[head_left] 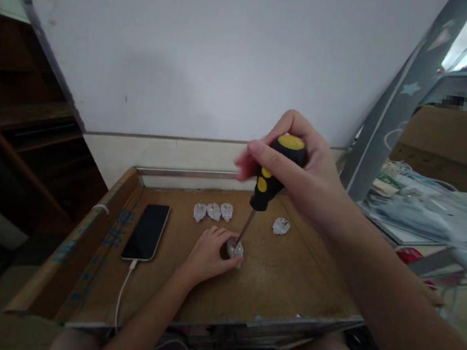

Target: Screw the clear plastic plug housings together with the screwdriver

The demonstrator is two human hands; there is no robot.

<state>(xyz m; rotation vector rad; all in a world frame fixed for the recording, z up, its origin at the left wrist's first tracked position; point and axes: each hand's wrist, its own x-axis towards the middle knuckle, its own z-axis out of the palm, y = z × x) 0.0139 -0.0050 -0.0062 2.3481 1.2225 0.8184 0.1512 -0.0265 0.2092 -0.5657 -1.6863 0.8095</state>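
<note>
My right hand [299,160] is wrapped round the black and yellow handle of a screwdriver [262,193], held nearly upright with a slight tilt. Its metal shaft points down to a small clear plastic part with metal pieces inside [235,248]. That part lies on the cardboard, and my left hand [210,254] pinches it between thumb and fingers. Whether the tip sits in a screw is too small to tell. Behind my left hand lie several similar clear parts [213,211] in a row, and one more clear part [281,226] rests to the right.
A phone [146,232] with a white cable [122,292] plugged in lies on the left of the cardboard sheet [289,278]. The cardboard folds up along its left edge. A white wall [214,53] stands behind. Bags and papers [434,205] are piled at the right.
</note>
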